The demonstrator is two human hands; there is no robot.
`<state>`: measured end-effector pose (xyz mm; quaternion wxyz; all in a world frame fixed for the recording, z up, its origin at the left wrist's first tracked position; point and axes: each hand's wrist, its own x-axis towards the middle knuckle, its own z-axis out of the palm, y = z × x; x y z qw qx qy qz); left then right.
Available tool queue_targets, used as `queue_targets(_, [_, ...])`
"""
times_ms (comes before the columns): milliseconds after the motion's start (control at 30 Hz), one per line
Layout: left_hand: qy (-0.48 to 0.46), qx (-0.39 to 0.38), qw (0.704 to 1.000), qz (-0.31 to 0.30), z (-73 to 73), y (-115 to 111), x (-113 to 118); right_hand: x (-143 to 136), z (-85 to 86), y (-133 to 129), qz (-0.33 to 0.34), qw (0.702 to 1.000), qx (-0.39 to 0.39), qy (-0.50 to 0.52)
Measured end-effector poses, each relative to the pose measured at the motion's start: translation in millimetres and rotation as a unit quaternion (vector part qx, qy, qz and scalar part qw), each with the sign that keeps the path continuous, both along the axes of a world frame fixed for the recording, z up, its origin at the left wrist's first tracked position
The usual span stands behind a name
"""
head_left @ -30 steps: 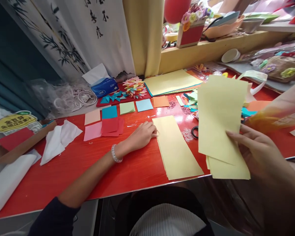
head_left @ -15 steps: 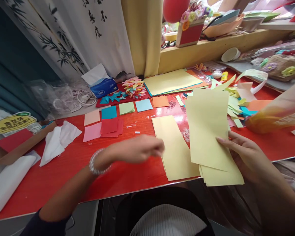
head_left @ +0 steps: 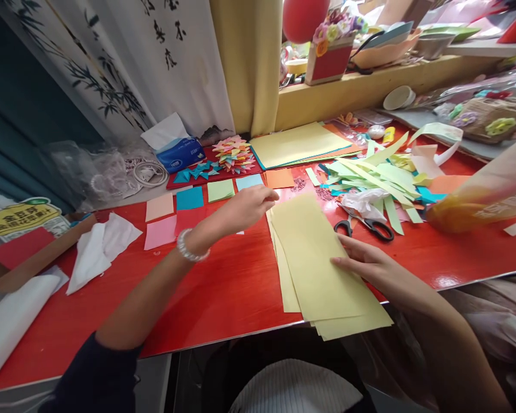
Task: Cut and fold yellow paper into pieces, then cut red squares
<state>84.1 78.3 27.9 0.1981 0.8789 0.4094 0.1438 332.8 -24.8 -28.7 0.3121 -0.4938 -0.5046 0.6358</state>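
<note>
My right hand pinches the right edge of several pale yellow paper sheets, thumb on top and fingers underneath. These sheets lie tilted over other yellow sheets, and their lower ends stick out past the table's front edge. My left hand has its fingers curled together beside the top left corner of the sheets; what they hold, if anything, is hidden. Scissors with black handles lie just beyond my right hand, partly under a crumpled white tissue.
Small coloured paper squares line the red table. Behind them are folded paper pieces, a blue tissue pack and large paper sheets. Paper strips pile up at the right, near a plastic bag.
My right hand has carried its yellow sheets left onto the other sheets, uncovering the scissors and tissue. My left hand has moved up, toward the far end of the sheets.
</note>
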Motion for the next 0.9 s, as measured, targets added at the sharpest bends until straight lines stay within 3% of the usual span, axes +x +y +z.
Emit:
queue_targets(33, [0.055, 0.009, 0.998, -0.003, -11.1, 12.1, -0.3, -4.5, -0.8, 1.9, 0.001, 1.000, 0.014, -0.013])
queue_targets(133, [0.096, -0.004, 0.995, -0.036, -40.2, 32.5, 3.6, -16.1, -4.9, 6.4, -0.018, 0.995, 0.068, -0.072])
queue_targets(233, [0.098, 0.012, 0.995, -0.032, -52.7, 35.0, 10.7, -22.9, -9.5, 7.8, -0.053, 0.977, 0.124, -0.166])
queue_targets(367, [0.095, -0.056, 0.993, -0.031, -45.9, 30.6, 19.3, -29.0, -12.5, 5.0, -0.092, 0.935, 0.179, -0.292])
queue_targets(533, [0.094, -0.153, 0.984, -0.006, -34.8, 30.1, 23.1, -36.1, -16.3, 0.1, -0.095, 0.923, 0.224, -0.298])
queue_targets(667, [-0.050, -0.242, 0.969, 0.018, -41.5, 29.4, 21.8, -38.7, -20.5, -1.1, -0.088, 0.922, 0.245, -0.288])
queue_targets(767, [-0.134, -0.282, 0.950, 0.001, -48.5, 24.8, 17.2, -36.0, -22.4, 1.0, -0.087, 0.931, 0.242, -0.260])
queue_targets(900, [-0.253, -0.278, 0.925, 0.050, -44.2, 15.1, 1.0, -24.5, -23.3, 8.1, -0.200, 0.935, 0.244, -0.159])
